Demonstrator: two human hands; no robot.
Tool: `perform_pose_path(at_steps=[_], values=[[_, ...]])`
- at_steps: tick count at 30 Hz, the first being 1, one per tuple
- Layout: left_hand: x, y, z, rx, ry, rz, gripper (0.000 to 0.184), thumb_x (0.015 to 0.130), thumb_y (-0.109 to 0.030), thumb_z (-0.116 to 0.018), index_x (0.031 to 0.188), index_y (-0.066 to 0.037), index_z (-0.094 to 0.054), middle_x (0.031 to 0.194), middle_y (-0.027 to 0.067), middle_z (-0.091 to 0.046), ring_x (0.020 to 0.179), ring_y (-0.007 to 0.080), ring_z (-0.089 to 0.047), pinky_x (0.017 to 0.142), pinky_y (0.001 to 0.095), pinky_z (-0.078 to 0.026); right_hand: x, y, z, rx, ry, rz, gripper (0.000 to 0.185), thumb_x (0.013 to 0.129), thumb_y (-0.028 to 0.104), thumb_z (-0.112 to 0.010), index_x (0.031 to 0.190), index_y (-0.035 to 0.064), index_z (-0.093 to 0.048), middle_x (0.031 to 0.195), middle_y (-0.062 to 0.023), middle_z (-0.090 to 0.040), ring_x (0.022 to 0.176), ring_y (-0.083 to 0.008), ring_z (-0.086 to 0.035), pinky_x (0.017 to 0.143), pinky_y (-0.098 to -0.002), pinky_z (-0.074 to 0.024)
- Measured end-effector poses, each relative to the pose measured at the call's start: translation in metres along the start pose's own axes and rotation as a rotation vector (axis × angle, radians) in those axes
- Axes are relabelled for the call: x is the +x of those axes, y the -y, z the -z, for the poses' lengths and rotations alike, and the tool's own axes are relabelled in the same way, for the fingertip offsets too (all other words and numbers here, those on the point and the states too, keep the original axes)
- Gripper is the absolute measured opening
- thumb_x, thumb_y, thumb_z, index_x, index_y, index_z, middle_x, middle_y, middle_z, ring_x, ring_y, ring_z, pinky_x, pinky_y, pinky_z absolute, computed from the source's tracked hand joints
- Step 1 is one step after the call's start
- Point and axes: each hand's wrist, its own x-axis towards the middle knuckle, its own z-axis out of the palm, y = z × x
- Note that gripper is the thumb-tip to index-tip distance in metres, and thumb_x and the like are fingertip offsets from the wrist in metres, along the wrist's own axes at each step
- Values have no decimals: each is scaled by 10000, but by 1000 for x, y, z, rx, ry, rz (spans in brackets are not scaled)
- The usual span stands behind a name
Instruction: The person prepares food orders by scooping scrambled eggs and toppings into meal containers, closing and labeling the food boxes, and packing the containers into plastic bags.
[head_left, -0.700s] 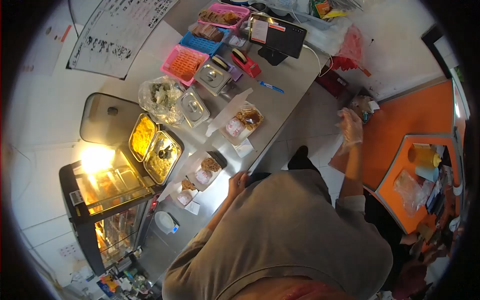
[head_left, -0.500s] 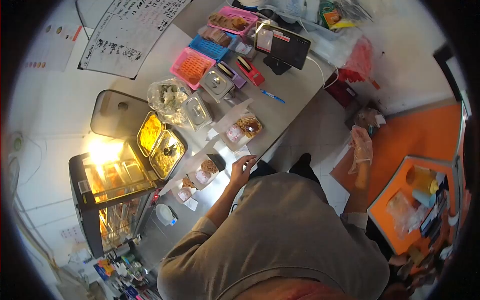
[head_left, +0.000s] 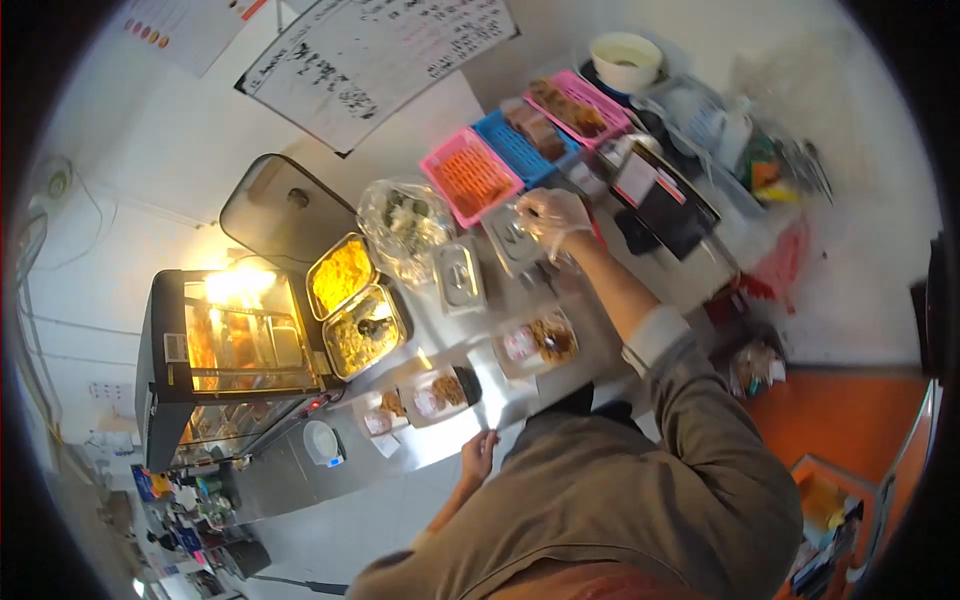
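My right hand [head_left: 556, 220], in a clear plastic glove, is over the far end of a lidded steel container [head_left: 510, 242]. Its fingers are curled; whatever they grip is hidden beneath them. A second lidded steel container [head_left: 459, 278] stands beside the first. At the counter's front edge, my left hand [head_left: 479, 455] hangs bare with its fingers curled in and nothing visible in them. Nearest to it is an open food box [head_left: 432, 396] with a pink-white wrapped portion and brown food. Similar boxes stand to its left [head_left: 382, 412] and right [head_left: 537, 341].
Pink [head_left: 470, 177] and blue [head_left: 527, 146] baskets line the back, near a tablet [head_left: 660, 195]. A clear bag [head_left: 405, 228], a tray of yellow food [head_left: 342, 276], another food tray [head_left: 362, 335] and a lit warming cabinet [head_left: 235, 350] are on the left.
My right hand has swung from the orange surface on the right to the steel containers. My left hand has drawn back from the boxes and curled. The view has turned.
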Motion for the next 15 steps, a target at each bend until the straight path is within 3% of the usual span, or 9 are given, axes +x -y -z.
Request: perform_pose_path(at_steps=[2,5,8,10,12,14,15], values=[[-16,40,2,11,-90,144,290,940,-248,-534,962,10,-666,773,105,-683,748,162,-643,665,288,-493,79,-24,-57,-65,179,55,271,745,287,-698,947,107,-681,946,-126,-672,906,-349,-626,826,-404,-490],[-44,47,11,-71,-218,355,291,942,-239,-523,947,13,-671,742,101,-670,717,153,-626,645,287,-491,161,-44,-138,-407,381,7,236,679,203,-686,906,142,-713,963,-115,-683,943,-295,-642,759,-416,-516],[-87,90,0,-207,-365,505,294,948,-228,-511,930,15,-675,721,98,-660,687,145,-608,641,288,-490,218,-85,-227,-643,652,-69,336,693,269,-735,985,106,-699,1016,-156,-674,966,-299,-644,831,-407,-509],[-126,131,-26,-293,-509,645,300,950,-223,-505,911,23,-671,713,94,-657,678,144,-607,640,293,-491,221,-14,-189,-807,926,-63,285,644,205,-754,907,99,-724,961,-146,-691,934,-274,-664,762,-427,-533],[-168,139,-47,-420,-628,785,323,950,-237,-501,875,35,-659,716,90,-666,671,148,-613,636,300,-487,229,-48,-241,-756,704,-128,266,568,144,-753,828,92,-732,905,-131,-699,895,-257,-678,731,-419,-546],[-188,129,-57,-302,-655,890,376,958,-292,-493,845,27,-656,704,94,-663,658,147,-609,628,308,-486,226,-43,-240,-776,695,19,220,768,156,-604,946,90,-713,974,-182,-672,947,-316,-656,769,-436,-537],[-191,124,-57,-275,-622,904,397,958,-319,-491,854,29,-653,724,111,-664,665,156,-617,630,311,-490,238,-67,-255,-811,739,212,226,813,216,-591,962,72,-683,960,-170,-670,890,-315,-654,713,-432,-526]])
